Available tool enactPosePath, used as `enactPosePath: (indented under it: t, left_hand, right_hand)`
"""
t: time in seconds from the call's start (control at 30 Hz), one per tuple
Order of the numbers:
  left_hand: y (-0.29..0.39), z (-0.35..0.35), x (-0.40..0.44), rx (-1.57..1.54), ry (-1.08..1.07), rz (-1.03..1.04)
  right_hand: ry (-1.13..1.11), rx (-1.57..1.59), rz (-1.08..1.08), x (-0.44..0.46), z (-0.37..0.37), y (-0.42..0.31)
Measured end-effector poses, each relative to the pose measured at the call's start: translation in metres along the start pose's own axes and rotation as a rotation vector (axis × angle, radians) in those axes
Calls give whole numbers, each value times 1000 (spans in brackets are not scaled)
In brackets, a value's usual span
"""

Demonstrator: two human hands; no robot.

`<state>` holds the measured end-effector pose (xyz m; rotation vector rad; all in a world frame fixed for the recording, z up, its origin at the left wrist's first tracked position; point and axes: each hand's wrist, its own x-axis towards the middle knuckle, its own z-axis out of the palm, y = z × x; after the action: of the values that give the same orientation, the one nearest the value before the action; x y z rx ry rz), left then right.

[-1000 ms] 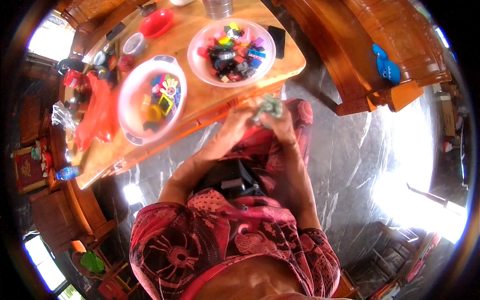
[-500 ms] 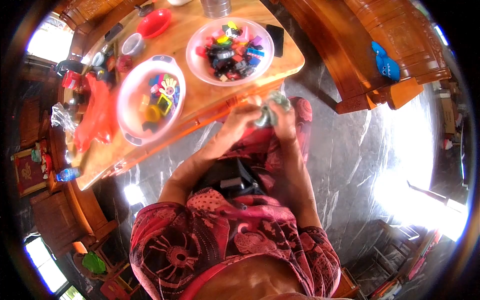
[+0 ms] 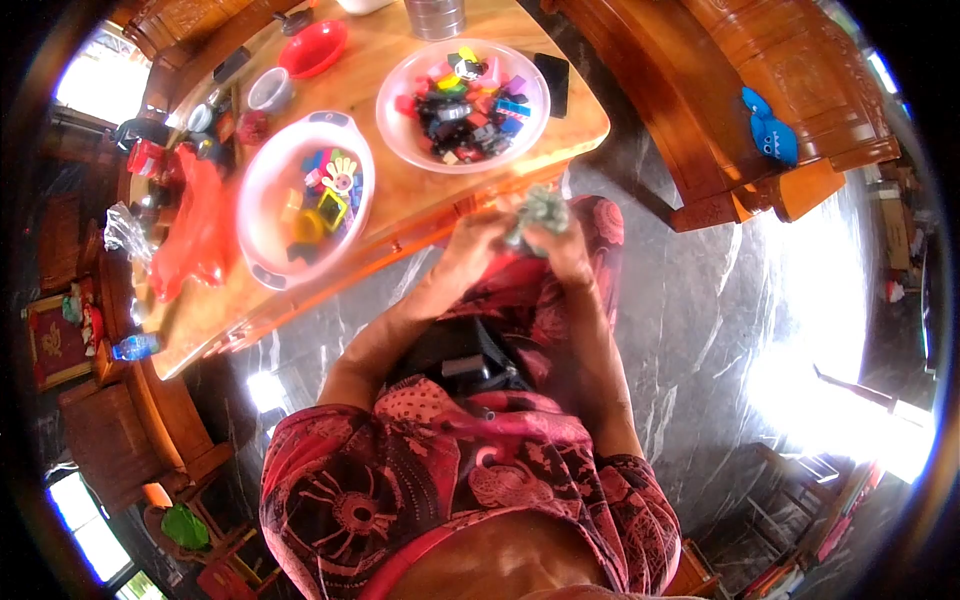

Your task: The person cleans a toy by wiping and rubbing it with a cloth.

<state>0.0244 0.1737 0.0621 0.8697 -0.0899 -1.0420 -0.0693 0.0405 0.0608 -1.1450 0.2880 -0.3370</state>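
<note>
Above my lap, just off the table's front edge, a crumpled grey-green cloth [image 3: 543, 208] is bunched between both hands. My right hand [image 3: 565, 248] is closed around its lower right side. On the left, my left hand [image 3: 478, 238] presses against it with curled fingers, which are somewhat blurred. Any small item inside the folds would be hidden. Nearest to the hands on the table stands a round translucent bowl [image 3: 388, 140] full of black, red and blue toy pieces. Left of it is a white oval basin [image 3: 255, 180] with several colourful toys.
The wooden table [image 3: 400, 205] also carries a red plastic bag [image 3: 187, 235], a red bowl [image 3: 312, 50], a small clear cup [image 3: 269, 90], a metal can [image 3: 436, 18] and a dark phone-like slab [image 3: 551, 85]. A blue toy [image 3: 770, 130] lies on the wooden bench [image 3: 690, 150].
The cloth has been turned and bunched differently, now sticking up above my right hand. Both hands shifted slightly while keeping near each other. The bowls stay in place.
</note>
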Motion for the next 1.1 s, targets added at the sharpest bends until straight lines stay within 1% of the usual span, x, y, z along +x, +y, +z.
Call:
enactPosePath:
  t: [0.03,0.1,0.33,0.43,0.5,0.63,0.7,0.73,0.8,0.9,1.03,1.1]
  left_hand:
    - [2,1,-1,0,0,0]
    - [9,8,-6,-42,26,-15]
    - [-6,-4,5,-30,61,-17]
    - [-5,-2,7,-28,58,-27]
    - [-5,-2,8,-29,17,-4]
    - [-3,1,7,-50,36,-20]
    - [-3,2,6,-72,38,-53]
    - [-4,0,6,-72,37,-52]
    - [-5,-3,6,-20,-19,-62]
    - [-4,0,4,-24,-32,-50]
    - [0,8,-1,43,-2,-38]
    - [0,8,-1,156,-1,2]
  right_hand:
    - [0,0,0,1,0,1]
    - [-76,-98,-11,3,1,1]
    - [-23,-120,7,1,3,-2]
    - [45,-67,34,2,3,-4]
    - [108,-51,50,1,7,-10]
    - [130,-68,39,4,4,-4]
    - [200,-65,27,5,7,-2]
    - [199,-66,26,5,7,-2]
    - [226,-32,-1,5,8,-2]
    - [245,27,-5,4,10,-5]
    - [208,122,-10,2,9,-8]
    - [199,236,-57,3,9,-4]
